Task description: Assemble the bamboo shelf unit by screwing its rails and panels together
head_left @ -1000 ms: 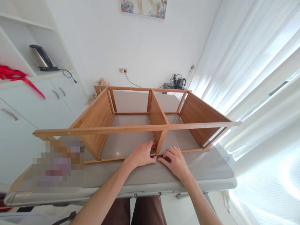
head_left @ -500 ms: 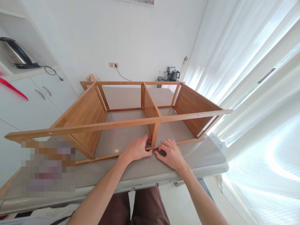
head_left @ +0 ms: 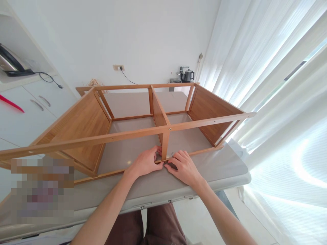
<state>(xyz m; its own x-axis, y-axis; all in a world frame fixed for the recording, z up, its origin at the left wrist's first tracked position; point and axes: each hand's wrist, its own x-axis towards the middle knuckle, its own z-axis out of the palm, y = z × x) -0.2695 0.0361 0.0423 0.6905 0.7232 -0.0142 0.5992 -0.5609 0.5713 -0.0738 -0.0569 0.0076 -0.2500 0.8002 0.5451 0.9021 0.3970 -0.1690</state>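
A wooden shelf frame (head_left: 143,130) lies on its side on the grey padded table (head_left: 209,180). My left hand (head_left: 146,162) grips its lower front rail just left of the middle post (head_left: 165,144), thumb in front and fingers behind. My right hand (head_left: 184,168) is on the other side of that post, thumb and fingers closed in a pinch. A thin bent metal piece, apparently a hex key (head_left: 172,154), shows at its fingertips. Between both thumbs, a small dark metal fitting (head_left: 166,163) sits at the rail, too small to make out clearly.
A blurred-out patch (head_left: 43,190) covers the table's left end. White cabinets with a kettle (head_left: 11,63) stand at the left. Sheer curtains (head_left: 286,102) hang at the right. A coffee maker and dark jug (head_left: 188,75) stand by the back wall.
The view has shifted slightly, so the frame appears a little further left and nearer. Both hands keep their places at the foot of the middle post.
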